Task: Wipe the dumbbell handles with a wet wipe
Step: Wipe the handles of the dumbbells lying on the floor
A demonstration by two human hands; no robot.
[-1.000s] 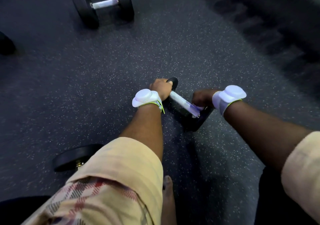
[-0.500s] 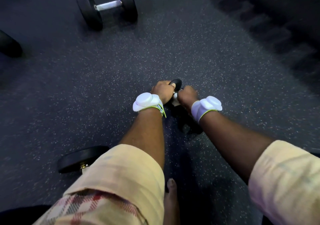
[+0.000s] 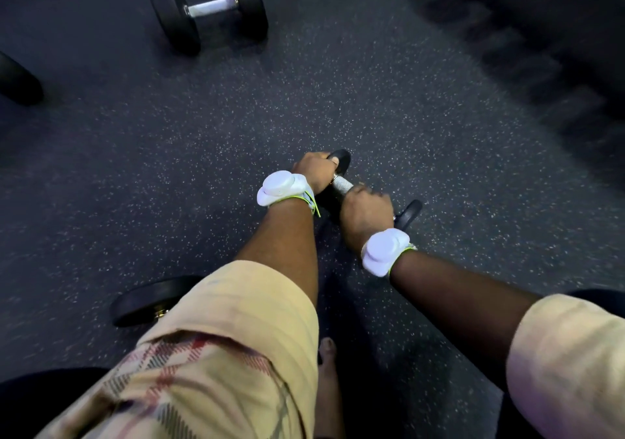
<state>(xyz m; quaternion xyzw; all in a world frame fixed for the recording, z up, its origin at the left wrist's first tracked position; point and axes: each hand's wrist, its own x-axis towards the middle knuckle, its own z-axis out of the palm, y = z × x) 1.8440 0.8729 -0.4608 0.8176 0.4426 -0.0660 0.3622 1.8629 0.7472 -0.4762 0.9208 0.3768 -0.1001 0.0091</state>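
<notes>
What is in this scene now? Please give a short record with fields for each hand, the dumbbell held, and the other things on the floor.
left hand: grips the far end of the dumbbell, at its far weight
right hand: curled round the handle, beside the left hand
handle: short bare metal part shows between the hands
wipe: not visible
second dumbbell: lies on the floor farther away, untouched
third dumbbell: near left, partly hidden by the sleeve
</notes>
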